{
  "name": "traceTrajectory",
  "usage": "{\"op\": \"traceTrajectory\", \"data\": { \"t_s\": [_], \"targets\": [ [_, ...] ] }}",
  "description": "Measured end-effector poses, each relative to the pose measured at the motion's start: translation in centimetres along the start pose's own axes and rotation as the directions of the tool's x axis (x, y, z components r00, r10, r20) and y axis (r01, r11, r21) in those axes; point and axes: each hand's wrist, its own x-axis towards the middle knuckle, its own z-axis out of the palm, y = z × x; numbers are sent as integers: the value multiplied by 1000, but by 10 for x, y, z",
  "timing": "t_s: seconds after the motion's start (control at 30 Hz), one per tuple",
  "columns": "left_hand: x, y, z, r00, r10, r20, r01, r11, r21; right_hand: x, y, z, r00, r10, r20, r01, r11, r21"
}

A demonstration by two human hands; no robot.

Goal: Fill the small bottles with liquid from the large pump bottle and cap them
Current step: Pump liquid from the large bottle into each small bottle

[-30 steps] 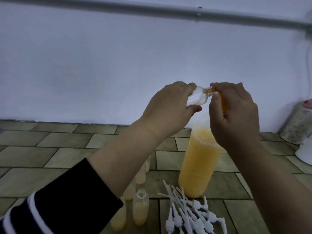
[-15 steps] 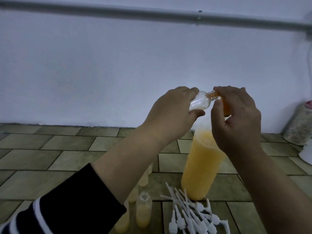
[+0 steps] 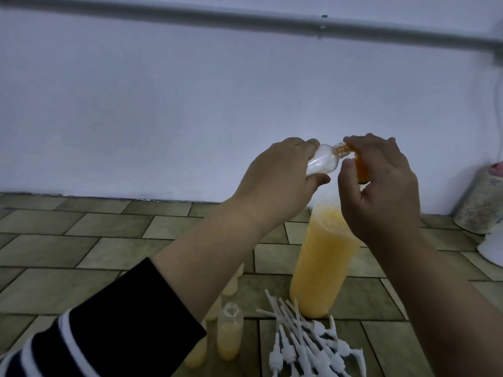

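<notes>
A white wall (image 3: 190,104) fills the upper part of the room, and a grey pipe (image 3: 245,20) runs along it near the top. Below the wall lies the surface (image 3: 81,240), covered with greenish-brown tiles.

On the surface stands the large bottle (image 3: 324,265), upright and almost full of orange-yellow liquid. Its top is hidden behind the right hand (image 3: 381,186), so I cannot tell what sits on its neck.

At the right edge, against the wall, stands a grey speckled container (image 3: 481,205), and just in front of it a white object (image 3: 492,246) is cut by the edge.

The left hand (image 3: 277,183) comes from a dark sleeve (image 3: 109,336) with white stripes. Its fingers are curled around a small clear bottle (image 3: 133,161), which it holds tilted, almost lying, above the large bottle, with the neck pointing to the right hand. The right hand has its fingers curled, and the fingertips pinch an orange part (image 3: 362,170) that touches the neck of this small bottle.

In front of the large bottle lies a heap of white pump caps (image 3: 302,341) with thin tubes. Left of the heap stands an open small bottle (image 3: 230,333), about half filled with the yellow liquid. More filled small bottles (image 3: 194,355) stand beside it, partly hidden under the left forearm.
</notes>
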Motion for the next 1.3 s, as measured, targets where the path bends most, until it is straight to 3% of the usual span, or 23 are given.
{"op": "traceTrajectory", "data": {
  "t_s": [0.97, 1.3],
  "targets": [
    [1, -2, -10, 998, 33, -53, -35, 999, -42, 5, -7, -11, 1000, 10, 5, -10, 998, 60],
    [-14, -9, -9, 991, -132, -33, 113, 932, -344, 4, -11, -5, 998, 58, -9, -57, 996, 69]
  ]
}}
